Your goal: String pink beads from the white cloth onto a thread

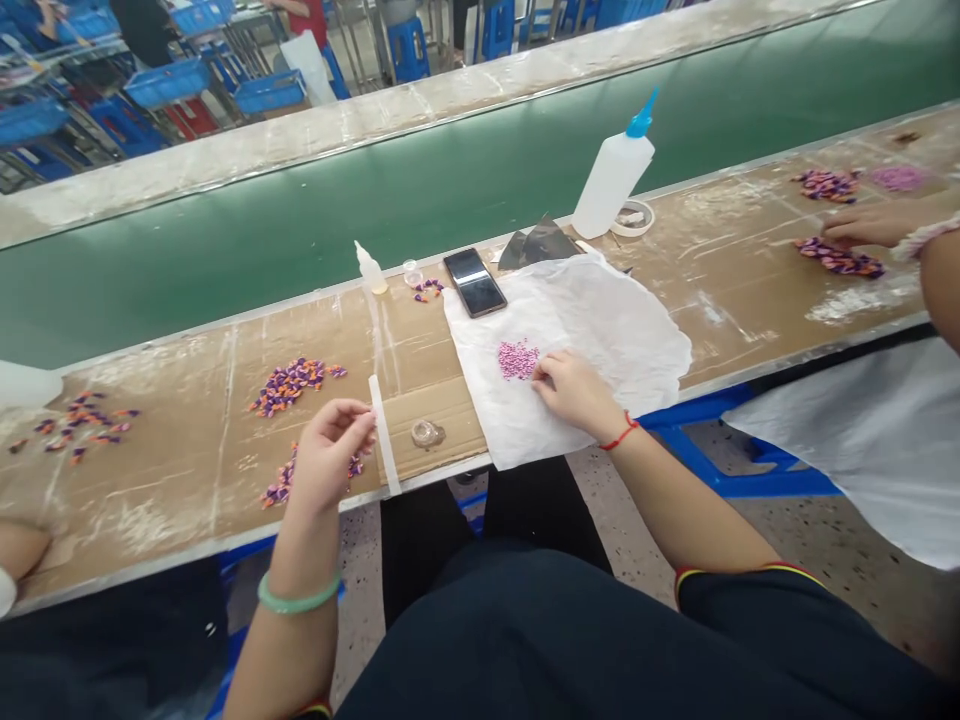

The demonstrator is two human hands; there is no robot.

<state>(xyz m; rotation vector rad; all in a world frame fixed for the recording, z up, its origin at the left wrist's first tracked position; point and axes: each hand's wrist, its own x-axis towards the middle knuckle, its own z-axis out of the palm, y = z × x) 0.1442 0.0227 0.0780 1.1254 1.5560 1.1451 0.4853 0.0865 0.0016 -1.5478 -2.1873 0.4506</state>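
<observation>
My left hand (330, 452) hovers above the cardboard-covered bench, thumb and fingers pinched together; whatever is between them is too small to make out. Beneath and beyond it lie small purple and orange pieces, in a near pile (279, 488) partly hidden by the hand and a farther pile (289, 385). My right hand (574, 390) rests on a white cloth (600, 310), its fingertips closed at the right edge of a heap of tiny pink pieces (517, 360). Between my hands, a small round clear dish or lump (426, 433) sits on a cardboard piece (450, 410) beside a white strip (384, 435).
Behind the cloth are a phone (475, 282), dark sheets (541, 245), a large white bottle (615, 180) and a tape roll (634, 218). A small dropper bottle (370, 270) stands farther left. At right, a co-worker's hand (862, 224) touches another pile. A green belt (300, 225) runs behind.
</observation>
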